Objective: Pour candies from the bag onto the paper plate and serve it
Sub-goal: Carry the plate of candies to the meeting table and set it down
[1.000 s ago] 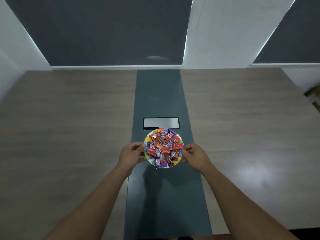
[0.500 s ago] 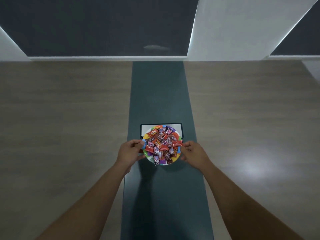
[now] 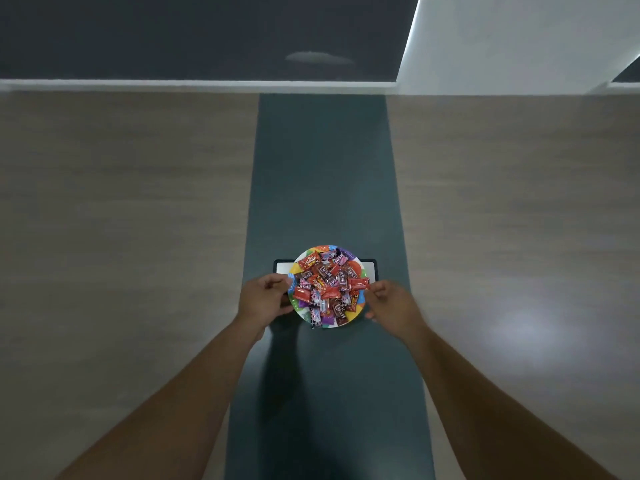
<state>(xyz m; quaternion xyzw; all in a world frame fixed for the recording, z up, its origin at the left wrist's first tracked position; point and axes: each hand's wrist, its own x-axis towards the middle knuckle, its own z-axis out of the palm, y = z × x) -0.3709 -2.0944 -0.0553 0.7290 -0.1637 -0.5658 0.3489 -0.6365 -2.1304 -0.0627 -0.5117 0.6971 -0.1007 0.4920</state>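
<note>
**While both hands are carrying the loaded plate forward, keeping it level is what matters**

While the head view is looking down along the dark runner [image 3: 325,174] that is lying down the middle of the wooden table [image 3: 131,209], the paper plate [image 3: 360,299] is sitting between the two hands at arm's reach, partly covering a white-faced rectangular panel [image 3: 371,268] set in the runner. The candies [image 3: 329,289] are already heaped on the plate, wrappers reaching the rim on several sides, and no bag is showing, so the pouring is looking finished and the serving step is looking like the one in hand.

The left hand [image 3: 263,301] is curling its fingers [image 3: 277,279] around the plate's left edge, pinching the rim. The right hand [image 3: 393,306] is closing its fingertips [image 3: 375,287] at the right edge, touching or just beside the rim; whether it is gripping or only steadying is hard to tell. Whether the plate is resting on the table or being held just above it cannot be told either.

Doing this well probably means keeping both edges at the same height, since a thin paper plate is likely to sag under a pile like this. Supporting it from below with the fingers, moving slowly and setting it down flat on the runner before letting go are looking wise, because candies near the rim could slide off with any tilt.
</note>
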